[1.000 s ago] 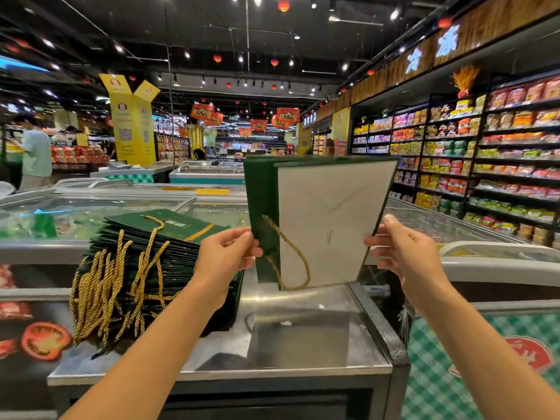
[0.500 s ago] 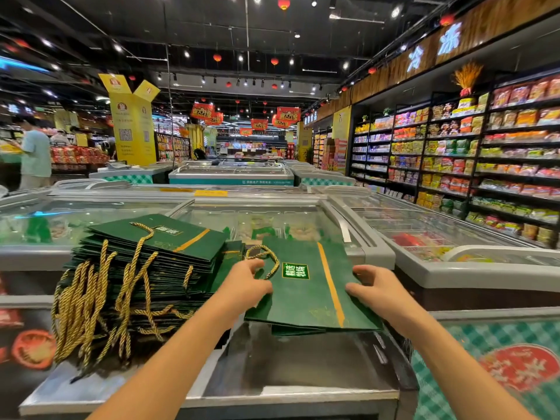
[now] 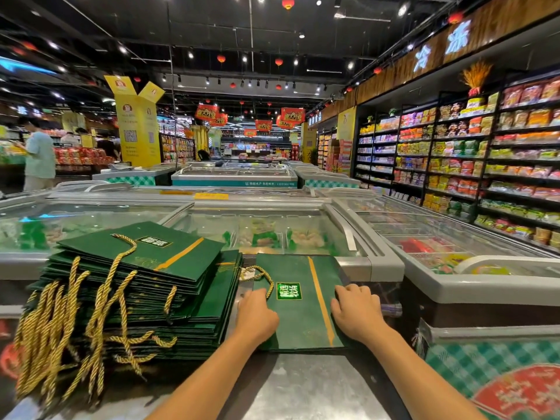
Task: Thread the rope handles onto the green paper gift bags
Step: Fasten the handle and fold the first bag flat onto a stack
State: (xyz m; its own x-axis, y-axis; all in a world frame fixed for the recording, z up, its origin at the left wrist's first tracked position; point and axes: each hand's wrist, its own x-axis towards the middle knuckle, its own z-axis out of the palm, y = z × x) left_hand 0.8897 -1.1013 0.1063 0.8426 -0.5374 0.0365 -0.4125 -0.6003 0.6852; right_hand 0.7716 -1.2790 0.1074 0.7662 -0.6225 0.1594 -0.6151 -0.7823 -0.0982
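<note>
Green bag [image 3: 298, 327] flat on steel counter [image 3: 303, 389], just beside stack [image 3: 136, 286]. Left hand [image 3: 257, 316] presses it, fingers relaxed; right hand [image 3: 357, 310] curled at edge, grip unclear. Risk: rope [image 3: 260, 269] loop may snag stack if bag slides, pulling out.

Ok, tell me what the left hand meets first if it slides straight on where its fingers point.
Most likely the gold rope handle, lying just beyond the left hand on the flat green gift bag; how close they are is hard to judge.
</note>
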